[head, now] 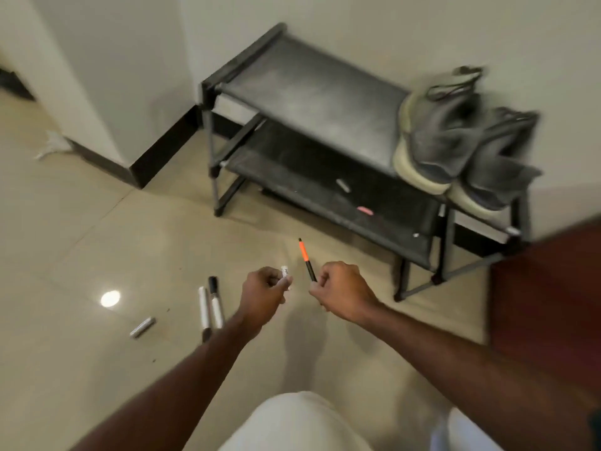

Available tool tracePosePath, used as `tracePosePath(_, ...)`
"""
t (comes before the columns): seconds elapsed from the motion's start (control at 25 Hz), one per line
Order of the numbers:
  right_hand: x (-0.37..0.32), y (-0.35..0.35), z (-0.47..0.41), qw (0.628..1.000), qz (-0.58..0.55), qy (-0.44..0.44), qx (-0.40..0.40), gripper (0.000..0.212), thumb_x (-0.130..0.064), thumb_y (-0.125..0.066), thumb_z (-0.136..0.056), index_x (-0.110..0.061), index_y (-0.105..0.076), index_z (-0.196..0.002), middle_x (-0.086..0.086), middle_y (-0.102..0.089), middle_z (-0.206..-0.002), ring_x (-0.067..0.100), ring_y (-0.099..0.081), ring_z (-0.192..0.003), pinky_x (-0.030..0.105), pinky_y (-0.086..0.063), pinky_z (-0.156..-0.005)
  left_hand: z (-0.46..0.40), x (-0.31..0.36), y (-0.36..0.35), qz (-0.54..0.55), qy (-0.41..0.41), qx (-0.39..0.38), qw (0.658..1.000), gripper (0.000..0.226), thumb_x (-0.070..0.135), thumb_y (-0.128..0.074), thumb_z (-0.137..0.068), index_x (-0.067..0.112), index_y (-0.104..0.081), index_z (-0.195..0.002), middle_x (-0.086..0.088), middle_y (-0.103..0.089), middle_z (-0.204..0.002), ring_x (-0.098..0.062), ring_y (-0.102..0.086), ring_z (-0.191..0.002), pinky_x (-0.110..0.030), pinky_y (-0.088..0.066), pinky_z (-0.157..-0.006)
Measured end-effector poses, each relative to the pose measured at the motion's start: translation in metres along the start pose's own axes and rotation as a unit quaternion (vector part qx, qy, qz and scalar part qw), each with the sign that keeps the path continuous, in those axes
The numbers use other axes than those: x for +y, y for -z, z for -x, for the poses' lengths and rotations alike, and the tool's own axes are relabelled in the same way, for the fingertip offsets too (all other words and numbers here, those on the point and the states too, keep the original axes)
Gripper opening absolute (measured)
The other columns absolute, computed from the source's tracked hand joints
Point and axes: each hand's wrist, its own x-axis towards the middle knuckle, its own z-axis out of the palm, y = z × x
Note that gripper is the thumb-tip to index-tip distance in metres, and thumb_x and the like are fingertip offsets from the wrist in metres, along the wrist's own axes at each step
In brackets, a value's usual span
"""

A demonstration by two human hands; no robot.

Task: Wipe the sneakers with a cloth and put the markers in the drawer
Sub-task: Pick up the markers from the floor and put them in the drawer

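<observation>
Two markers (210,307) on floor; left fingers (282,281) hold white marker (285,273), right orange pen (307,259).

Pair of grey fabric sneakers with cream soles (461,144) side by side on the rack's top shelf, right end, toes toward the camera. Slim black marker with orange band (307,259) held upright. Short white marker (285,275) in the other hand. Two white markers with dark caps (210,309) side by side on floor; small silver-grey marker (142,327) lies apart to their left.
</observation>
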Motion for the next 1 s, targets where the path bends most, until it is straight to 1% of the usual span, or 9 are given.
tracePosePath(0.12, 0.057, 0.099, 0.063, 0.998, 0.002, -0.055, 0.025, 0.013, -0.02, -0.069, -0.072, -0.01, -0.061, -0.069, 0.003, -0.068, -0.054, 0.019, -0.067, -0.05, 0.025, -0.054, -0.049, 0.032, 0.084, -0.059, -0.06, -0.104, -0.145, 0.982, 0.018, 0.016, -0.073, -0.09, 0.002, -0.069, -0.08, 0.001, -0.064, -0.057, -0.01, -0.057, -0.05, -0.018, -0.042, -0.051)
tracePosePath(0.2, 0.082, 0.148, 0.111, 0.995, -0.035, -0.083, 0.032, 0.009, -0.013, -0.068, -0.075, -0.006, -0.062, -0.075, 0.007, -0.07, -0.057, 0.019, -0.065, -0.046, 0.026, -0.051, -0.046, 0.06, 0.139, -0.088, -0.096, -0.162, -0.217, 0.958, 0.017, 0.016, -0.073, -0.09, 0.001, -0.069, -0.083, -0.003, -0.065, -0.058, -0.008, -0.056, -0.049, -0.016, -0.042, -0.051)
tracePosePath(0.32, 0.106, 0.205, 0.181, 0.986, -0.116, -0.115, 0.027, 0.003, -0.003, -0.063, -0.081, -0.003, -0.06, -0.082, 0.013, -0.073, -0.067, 0.021, -0.066, -0.052, 0.029, -0.054, -0.049, 0.106, 0.203, -0.127, -0.117, -0.198, -0.315, 0.921, 0.018, 0.012, -0.068, -0.096, -0.006, -0.065, -0.091, 0.001, -0.062, -0.056, -0.001, -0.05, -0.041, -0.011, -0.035, -0.043)
tracePosePath(0.4, 0.126, 0.245, 0.227, 0.982, -0.138, -0.115, 0.063, 0.005, -0.001, -0.061, -0.082, -0.005, -0.06, -0.082, 0.015, -0.073, -0.07, 0.022, -0.066, -0.054, 0.029, -0.052, -0.049, 0.138, 0.234, -0.156, -0.135, -0.213, -0.364, 0.897, 0.017, 0.01, -0.065, -0.098, -0.005, -0.065, -0.092, 0.004, -0.061, -0.054, 0.0, -0.051, -0.042, -0.011, -0.034, -0.042)
tracePosePath(0.6, 0.215, 0.338, 0.339, 0.965, -0.152, -0.127, 0.169, 0.004, 0.001, -0.064, -0.081, -0.002, -0.065, -0.082, 0.018, -0.072, -0.074, 0.015, -0.061, -0.054, 0.025, -0.046, -0.047, 0.218, 0.284, -0.255, -0.219, -0.298, -0.412, 0.833, 0.011, 0.01, -0.068, -0.093, 0.001, -0.069, -0.088, -0.003, -0.067, -0.069, -0.013, -0.061, -0.055, -0.023, -0.048, -0.059)
tracePosePath(0.72, 0.294, 0.356, 0.413, 0.956, -0.124, -0.195, 0.183, 0.004, 0.002, -0.067, -0.08, 0.0, -0.07, -0.078, 0.013, -0.069, -0.065, 0.014, -0.055, -0.049, 0.021, -0.041, -0.044, 0.276, 0.285, -0.342, -0.254, -0.329, -0.435, 0.799, 0.009, 0.011, -0.069, -0.089, 0.004, -0.07, -0.083, -0.003, -0.064, -0.069, -0.013, -0.058, -0.056, -0.025, -0.048, -0.058)
tracePosePath(0.8, 0.344, 0.36, 0.451, 0.952, -0.051, -0.251, 0.168, 0.007, -0.006, -0.069, -0.078, -0.008, -0.074, -0.073, 0.007, -0.069, -0.062, 0.014, -0.057, -0.049, 0.019, -0.042, -0.045, 0.313, 0.27, -0.401, -0.304, -0.351, -0.454, 0.761, 0.009, 0.011, -0.07, -0.086, 0.005, -0.07, -0.079, 0.0, -0.061, -0.067, -0.012, -0.054, -0.059, -0.026, -0.045, -0.059)
tracePosePath(0.92, 0.403, 0.357, 0.471, 0.934, 0.094, -0.333, 0.086, 0.015, -0.023, -0.067, -0.078, -0.01, -0.073, -0.076, 0.009, -0.071, -0.075, 0.023, -0.068, -0.074, 0.025, -0.049, -0.061, 0.346, 0.242, -0.471, -0.383, -0.37, -0.475, 0.701, 0.013, 0.012, -0.07, -0.084, 0.014, -0.065, -0.072, 0.002, -0.06, -0.065, -0.01, -0.048, -0.056, -0.026, -0.041, -0.058)
tracePosePath(1.0, 0.434, 0.351, 0.465, 0.927, 0.117, -0.343, 0.096, 0.015, -0.024, -0.065, -0.079, -0.008, -0.065, -0.08, 0.013, -0.068, -0.089, 0.03, -0.067, -0.089, 0.029, -0.049, -0.069, 0.353, 0.226, -0.507, -0.433, -0.367, -0.467, 0.678, 0.019, 0.012, -0.067, -0.085, 0.016, -0.057, -0.069, -0.001, -0.059, -0.067, -0.016, -0.051, -0.058, -0.029, -0.041, -0.057)
